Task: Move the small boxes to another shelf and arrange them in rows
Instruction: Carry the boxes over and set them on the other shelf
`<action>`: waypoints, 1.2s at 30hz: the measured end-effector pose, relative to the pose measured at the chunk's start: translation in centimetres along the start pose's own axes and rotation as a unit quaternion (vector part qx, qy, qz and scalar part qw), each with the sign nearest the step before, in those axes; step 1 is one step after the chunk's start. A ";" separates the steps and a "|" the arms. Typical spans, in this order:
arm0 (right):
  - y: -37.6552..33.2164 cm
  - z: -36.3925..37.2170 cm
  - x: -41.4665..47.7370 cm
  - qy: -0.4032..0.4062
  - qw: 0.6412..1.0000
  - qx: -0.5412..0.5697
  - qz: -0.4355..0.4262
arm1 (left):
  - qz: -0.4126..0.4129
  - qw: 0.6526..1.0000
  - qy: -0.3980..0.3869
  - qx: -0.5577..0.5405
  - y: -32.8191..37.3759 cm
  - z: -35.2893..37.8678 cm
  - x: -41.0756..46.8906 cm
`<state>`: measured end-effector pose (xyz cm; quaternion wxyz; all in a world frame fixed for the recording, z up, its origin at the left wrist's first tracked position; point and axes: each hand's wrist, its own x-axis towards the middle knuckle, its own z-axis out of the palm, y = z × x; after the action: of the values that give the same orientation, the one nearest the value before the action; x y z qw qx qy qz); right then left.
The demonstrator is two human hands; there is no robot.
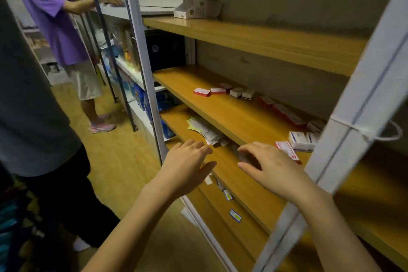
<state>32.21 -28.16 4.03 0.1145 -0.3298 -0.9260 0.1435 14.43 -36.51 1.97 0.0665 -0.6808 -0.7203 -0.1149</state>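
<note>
Small boxes lie in a loose line on the middle wooden shelf (220, 115): a red box (201, 91) at the left, white ones (235, 92) beside it, more red ones (284, 112) further right. A white and blue box (300, 141) and a flat red-edged box (287, 150) sit near the shelf's front right. My left hand (187, 165) and my right hand (271, 165) hover side by side in front of the shelf below, fingers relaxed, holding nothing. Something dark and blurred lies under my right fingertips.
Loose papers (203, 129) lie on the lower shelf. An open cardboard carton (196, 9) stands on the top shelf. Grey shelf uprights (141, 51) (344, 139) frame the bay. A person in purple (55, 24) and a person in grey (33, 106) stand at my left.
</note>
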 end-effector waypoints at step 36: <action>9.7 3.4 30.4 0.093 0.905 -0.014 0.414 | 0.124 0.987 -0.100 -0.010 -21.9 11.8 39.7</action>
<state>13.78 -2.03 1.16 0.1253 -0.6973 -0.6931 0.1335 -9.25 3.85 -0.99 0.0014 -0.7737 -0.6320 -0.0441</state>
